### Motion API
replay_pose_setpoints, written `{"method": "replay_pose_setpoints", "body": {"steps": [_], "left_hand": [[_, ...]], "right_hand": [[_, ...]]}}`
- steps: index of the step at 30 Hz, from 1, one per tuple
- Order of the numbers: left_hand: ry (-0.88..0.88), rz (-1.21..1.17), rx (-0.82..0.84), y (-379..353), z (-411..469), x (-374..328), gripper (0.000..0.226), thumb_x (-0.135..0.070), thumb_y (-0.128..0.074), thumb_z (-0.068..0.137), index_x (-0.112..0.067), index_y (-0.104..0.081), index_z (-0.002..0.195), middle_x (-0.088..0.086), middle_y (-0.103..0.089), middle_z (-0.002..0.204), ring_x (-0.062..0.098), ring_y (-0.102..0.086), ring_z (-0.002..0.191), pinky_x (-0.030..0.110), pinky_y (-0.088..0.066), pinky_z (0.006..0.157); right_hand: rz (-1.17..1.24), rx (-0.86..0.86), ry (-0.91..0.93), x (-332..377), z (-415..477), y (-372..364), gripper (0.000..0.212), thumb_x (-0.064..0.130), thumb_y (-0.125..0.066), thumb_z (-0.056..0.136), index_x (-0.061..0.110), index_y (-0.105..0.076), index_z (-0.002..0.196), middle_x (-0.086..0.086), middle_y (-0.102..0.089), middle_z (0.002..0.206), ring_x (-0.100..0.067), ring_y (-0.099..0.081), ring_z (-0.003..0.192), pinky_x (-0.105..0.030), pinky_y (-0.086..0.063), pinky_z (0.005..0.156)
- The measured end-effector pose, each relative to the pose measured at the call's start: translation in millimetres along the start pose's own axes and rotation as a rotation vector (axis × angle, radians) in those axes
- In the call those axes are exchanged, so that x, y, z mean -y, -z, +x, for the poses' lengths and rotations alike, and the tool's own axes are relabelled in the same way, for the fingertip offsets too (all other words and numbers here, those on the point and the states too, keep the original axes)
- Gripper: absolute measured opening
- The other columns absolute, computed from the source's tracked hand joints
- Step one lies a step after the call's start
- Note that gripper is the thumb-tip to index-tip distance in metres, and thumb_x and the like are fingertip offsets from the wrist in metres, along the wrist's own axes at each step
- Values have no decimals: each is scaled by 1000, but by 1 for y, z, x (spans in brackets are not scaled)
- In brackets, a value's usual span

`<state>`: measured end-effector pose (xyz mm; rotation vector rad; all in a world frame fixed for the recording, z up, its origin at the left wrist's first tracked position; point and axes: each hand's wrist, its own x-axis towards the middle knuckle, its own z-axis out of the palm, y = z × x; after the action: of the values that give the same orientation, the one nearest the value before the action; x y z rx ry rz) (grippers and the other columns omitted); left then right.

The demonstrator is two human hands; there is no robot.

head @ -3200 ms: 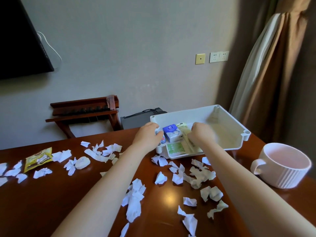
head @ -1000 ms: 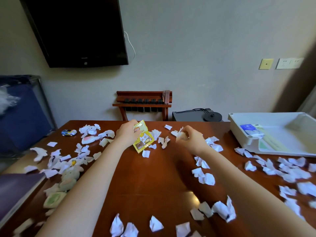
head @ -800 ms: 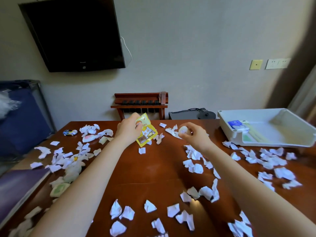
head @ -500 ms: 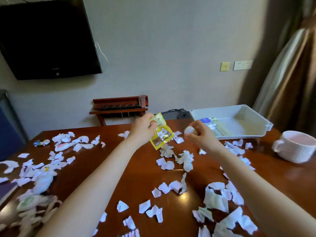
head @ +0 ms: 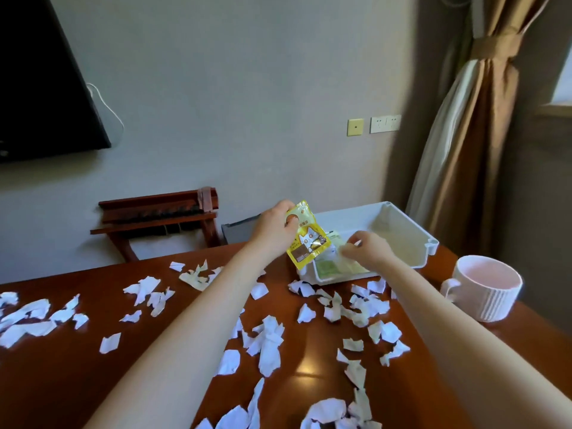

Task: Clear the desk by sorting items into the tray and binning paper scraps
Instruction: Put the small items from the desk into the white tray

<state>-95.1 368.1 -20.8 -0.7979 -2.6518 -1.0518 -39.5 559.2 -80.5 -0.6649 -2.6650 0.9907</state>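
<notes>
My left hand [head: 274,232] pinches a yellow snack packet [head: 307,241] by its top, and the packet hangs over the near left corner of the white tray [head: 405,226]. My right hand [head: 366,250] is low inside the tray, its fingertips pinched on a small white object that barely shows. Flat green-labelled packets [head: 328,268] lie in the tray's front. Torn white paper scraps [head: 267,342] are scattered across the brown desk [head: 93,382].
A ribbed white mug-shaped container [head: 486,291] with a handle stands on the desk right of the tray. Behind the desk are a wooden rack [head: 161,216], a dark box [head: 240,232], a wall-mounted TV [head: 46,88] and a curtain [head: 464,150].
Both hands moved right from the scrap-covered middle of the desk to the tray, the left carrying the yellow packet and the right carrying the small white object. The view swung right.
</notes>
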Motion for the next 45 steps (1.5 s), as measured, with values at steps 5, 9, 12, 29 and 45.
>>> {"method": "replay_pose_setpoints", "body": {"steps": [5, 9, 12, 29, 45], "left_hand": [[-19, -19, 10, -22, 30, 1, 26, -16, -44, 93, -14, -56, 116, 11, -64, 104, 27, -56, 88, 27, -38, 69], [-10, -61, 34, -35, 46, -2, 31, -14, -45, 93, -13, -56, 121, 11, -63, 112, 29, -59, 96, 27, -40, 74], [-10, -83, 57, -46, 55, -10, 34, -13, -44, 93, -14, -55, 126, 11, -62, 117, 26, -58, 91, 25, -41, 74], [46, 273, 170, -55, 45, 47, 53, -27, -50, 93, -13, -36, 142, 7, -37, 147, 24, -37, 133, 38, -35, 109], [-17, 530, 277, -35, 14, 23, 46, -38, -41, 96, -13, -44, 135, 5, -41, 143, 26, -37, 131, 43, -35, 100]], "right_hand": [[-154, 191, 27, -7, 26, -11, 27, 34, -58, 87, 19, -66, 108, 0, -63, 102, -15, -53, 88, -26, -39, 73], [-211, 23, 158, -18, 32, -11, 30, 30, -56, 90, 22, -62, 117, -6, -59, 116, -23, -55, 101, -30, -42, 83], [365, -45, 199, -15, 24, 8, 27, 18, -50, 93, 18, -62, 118, -3, -63, 110, -16, -57, 94, -28, -44, 79], [274, -288, -256, -46, 66, 5, 24, 14, -49, 92, 9, -49, 116, -16, -61, 115, -34, -57, 107, -36, -45, 84], [-427, -107, 66, -14, 30, -1, 49, 31, -48, 91, 20, -41, 137, -9, -42, 138, -30, -39, 125, -45, -38, 99]]}}
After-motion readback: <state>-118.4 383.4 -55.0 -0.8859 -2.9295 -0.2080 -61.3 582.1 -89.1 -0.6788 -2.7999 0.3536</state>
